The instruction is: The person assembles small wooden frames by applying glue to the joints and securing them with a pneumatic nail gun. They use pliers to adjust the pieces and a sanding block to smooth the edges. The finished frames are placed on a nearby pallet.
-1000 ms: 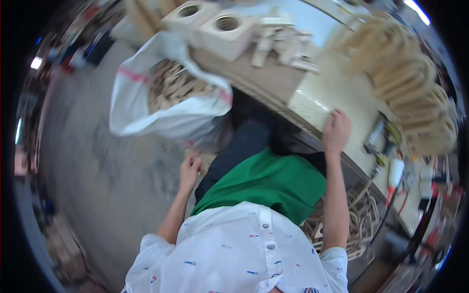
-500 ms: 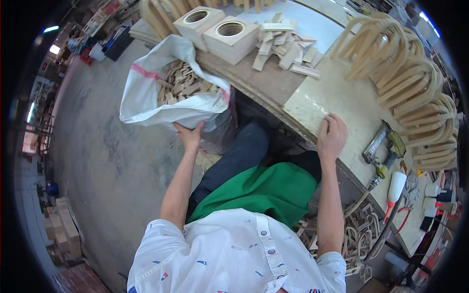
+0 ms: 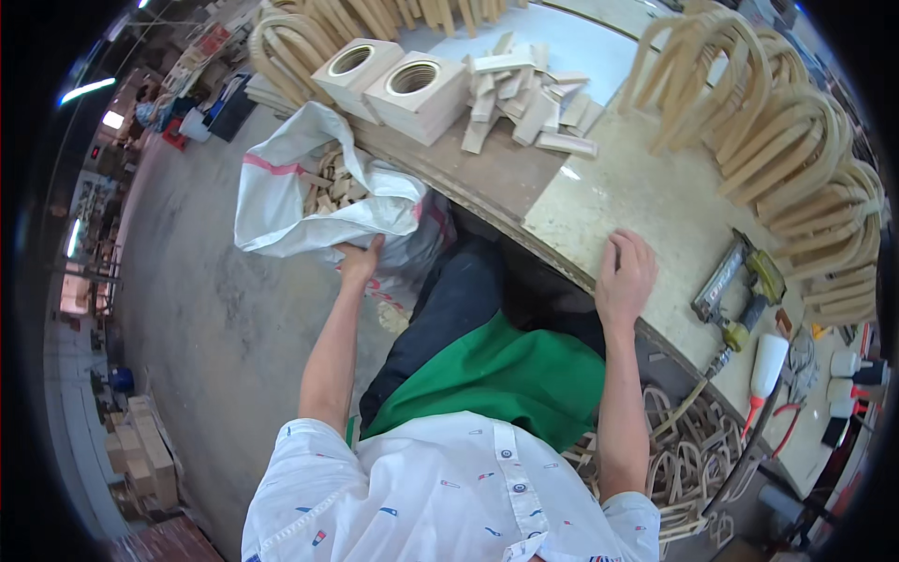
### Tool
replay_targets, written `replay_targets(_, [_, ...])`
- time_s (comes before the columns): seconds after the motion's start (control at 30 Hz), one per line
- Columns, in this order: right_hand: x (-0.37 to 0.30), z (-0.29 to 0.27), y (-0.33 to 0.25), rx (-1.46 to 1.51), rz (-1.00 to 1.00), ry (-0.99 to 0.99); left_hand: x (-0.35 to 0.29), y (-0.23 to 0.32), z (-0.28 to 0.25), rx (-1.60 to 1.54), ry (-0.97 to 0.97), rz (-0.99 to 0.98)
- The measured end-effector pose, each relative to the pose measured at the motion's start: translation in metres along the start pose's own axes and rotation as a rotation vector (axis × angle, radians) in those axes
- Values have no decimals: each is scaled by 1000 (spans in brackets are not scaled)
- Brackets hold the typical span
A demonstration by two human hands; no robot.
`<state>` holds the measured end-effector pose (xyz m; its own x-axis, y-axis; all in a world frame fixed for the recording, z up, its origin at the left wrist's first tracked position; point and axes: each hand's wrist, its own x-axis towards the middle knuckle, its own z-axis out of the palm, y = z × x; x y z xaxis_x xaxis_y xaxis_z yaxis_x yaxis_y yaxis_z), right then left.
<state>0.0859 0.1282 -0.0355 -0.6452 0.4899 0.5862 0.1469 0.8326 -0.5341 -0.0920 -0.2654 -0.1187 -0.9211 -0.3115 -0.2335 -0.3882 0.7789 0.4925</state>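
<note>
A white woven sack (image 3: 281,229) with a pink stripe stands on the floor at the left of the workbench. Small wooden offcuts (image 3: 335,183) show inside its wide mouth. My left hand (image 3: 359,262) grips the sack's near side just below the rim, thumb uppermost; some fingertips are hidden by the cloth. Resting near the front edge of the workbench (image 3: 585,201), my right hand (image 3: 626,281) holds nothing, its fingers slightly bent and the thumb apart. Beyond it lies a loose pile of flat wooden pieces (image 3: 534,103).
Two wooden blocks (image 3: 421,103) with round threaded holes stand behind the sack. Bent wooden loops (image 3: 796,140) line the bench's far right. A nail gun (image 3: 740,286) with a hose and a white glue bottle (image 3: 768,365) lie on the right. More wooden loops (image 3: 688,468) sit below the bench.
The sack's mouth has narrowed and its near rim has shifted in my left hand's grasp. My right hand stays on the bench, its fingers slightly shifted. The whole view has tilted a little.
</note>
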Motion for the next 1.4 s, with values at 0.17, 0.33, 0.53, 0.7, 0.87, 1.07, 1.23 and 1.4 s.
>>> replay_targets(0.17, [-4, -8, 6, 143, 50, -38, 11, 1, -18, 238, -147, 147])
replay_targets(0.33, [-6, -10, 7, 211, 98, -74, 14, 10, -36, 364, -195, 360])
replay_targets(0.53, [-4, -6, 2, 217, 180, -70, -2, 20, -49, 401, -137, 292])
replay_targets(0.7, [-1, -5, -6, 164, 316, -65, -14, -26, -61, 55, -102, 245])
replay_targets(0.87, [3, 10, -112, 235, 417, -362, -13, -105, -41, -333, -207, 457])
replay_targets(1.07, [-38, 152, -342, 530, -45, -1568, -22, -122, -68, -559, -379, 443])
replay_targets(1.23, [-76, 274, -393, 223, -529, -1508, -34, -207, -108, -816, -243, -28])
replay_targets(1.4, [-64, 326, -364, 136, -279, -1539, -104, -348, -177, -1223, 174, -779])
